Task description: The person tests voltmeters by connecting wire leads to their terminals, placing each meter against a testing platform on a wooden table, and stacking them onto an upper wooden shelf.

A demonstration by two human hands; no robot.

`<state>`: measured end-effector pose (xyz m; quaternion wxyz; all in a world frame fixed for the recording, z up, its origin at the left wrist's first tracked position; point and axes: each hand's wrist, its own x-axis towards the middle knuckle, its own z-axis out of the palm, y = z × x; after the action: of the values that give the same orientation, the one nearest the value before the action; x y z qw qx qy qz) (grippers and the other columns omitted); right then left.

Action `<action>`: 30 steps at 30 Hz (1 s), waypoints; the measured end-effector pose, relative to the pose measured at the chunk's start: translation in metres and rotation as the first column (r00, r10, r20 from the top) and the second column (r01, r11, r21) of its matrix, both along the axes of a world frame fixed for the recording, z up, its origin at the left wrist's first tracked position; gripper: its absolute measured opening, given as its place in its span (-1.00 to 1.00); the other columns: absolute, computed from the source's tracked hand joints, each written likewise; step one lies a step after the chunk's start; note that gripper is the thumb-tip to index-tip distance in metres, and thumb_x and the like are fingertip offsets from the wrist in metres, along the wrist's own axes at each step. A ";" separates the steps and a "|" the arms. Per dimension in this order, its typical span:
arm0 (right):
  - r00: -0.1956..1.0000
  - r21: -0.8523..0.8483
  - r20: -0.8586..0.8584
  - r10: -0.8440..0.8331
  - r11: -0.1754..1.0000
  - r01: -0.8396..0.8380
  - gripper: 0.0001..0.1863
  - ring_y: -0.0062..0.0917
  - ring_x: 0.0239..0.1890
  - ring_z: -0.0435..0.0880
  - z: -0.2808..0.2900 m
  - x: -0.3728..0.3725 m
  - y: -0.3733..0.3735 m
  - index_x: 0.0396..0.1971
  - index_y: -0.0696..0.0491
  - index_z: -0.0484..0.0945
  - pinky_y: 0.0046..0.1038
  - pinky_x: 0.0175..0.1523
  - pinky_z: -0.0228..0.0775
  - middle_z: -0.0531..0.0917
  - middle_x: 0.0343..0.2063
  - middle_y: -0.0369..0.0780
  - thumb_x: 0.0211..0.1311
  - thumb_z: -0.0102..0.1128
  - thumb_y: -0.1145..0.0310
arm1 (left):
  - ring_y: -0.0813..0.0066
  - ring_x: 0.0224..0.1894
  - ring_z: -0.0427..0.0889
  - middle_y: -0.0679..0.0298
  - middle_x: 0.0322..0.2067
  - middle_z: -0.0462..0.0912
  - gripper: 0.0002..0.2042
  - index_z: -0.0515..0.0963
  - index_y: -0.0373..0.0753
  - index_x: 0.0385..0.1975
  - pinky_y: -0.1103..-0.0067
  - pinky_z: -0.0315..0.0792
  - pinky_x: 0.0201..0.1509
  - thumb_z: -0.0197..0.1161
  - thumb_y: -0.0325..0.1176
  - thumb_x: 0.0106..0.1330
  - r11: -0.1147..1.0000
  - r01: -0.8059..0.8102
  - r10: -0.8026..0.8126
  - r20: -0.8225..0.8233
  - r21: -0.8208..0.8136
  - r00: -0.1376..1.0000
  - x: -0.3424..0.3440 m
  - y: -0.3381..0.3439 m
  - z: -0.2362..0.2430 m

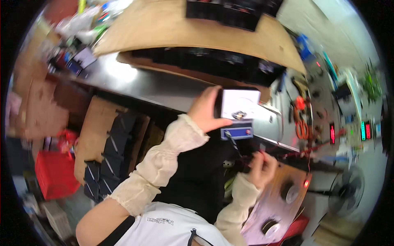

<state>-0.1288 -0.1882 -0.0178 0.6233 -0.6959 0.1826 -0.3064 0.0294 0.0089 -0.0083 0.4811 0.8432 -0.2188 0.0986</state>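
Observation:
My left hand (205,110) is closed around the edge of a dark, box-shaped device (241,103) held out in front of me. Its upper face is bright white, and a blue panel (238,133) with a small red spot sits at its lower end. A dark cable (234,145) hangs from that panel toward my right hand (263,169). The fingers of that hand are pinched together below and to the right of the device. Thin dark and reddish wires show near the fingertips, but blur hides what lies between them.
Black units (223,14) stand on a curved wooden board (164,30), with more beneath it on the metal bench (152,88). Orange-handled scissors (302,129) lie at right. Nearer are a wooden panel with spools (291,172) and a fan (347,188). A red crate (55,174) stands left.

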 end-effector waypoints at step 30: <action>0.731 -0.421 -0.435 0.526 0.598 -0.682 -0.80 -0.68 -0.47 0.55 -0.036 0.000 0.038 -0.30 0.25 0.65 -0.64 -0.35 0.40 0.69 -0.47 -0.20 0.18 0.45 0.45 | 0.15 -0.14 0.69 0.09 -0.30 0.73 -0.55 0.64 -0.18 -0.21 0.30 0.51 -0.08 0.43 -0.08 -0.10 0.153 -0.522 0.754 0.242 0.839 0.610 -0.237 0.481 -0.098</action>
<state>-0.1291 -0.1501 -0.0543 0.4292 -0.8993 -0.0816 -0.0176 -0.2073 0.4898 -0.1062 -0.0707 0.9741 0.2026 0.0713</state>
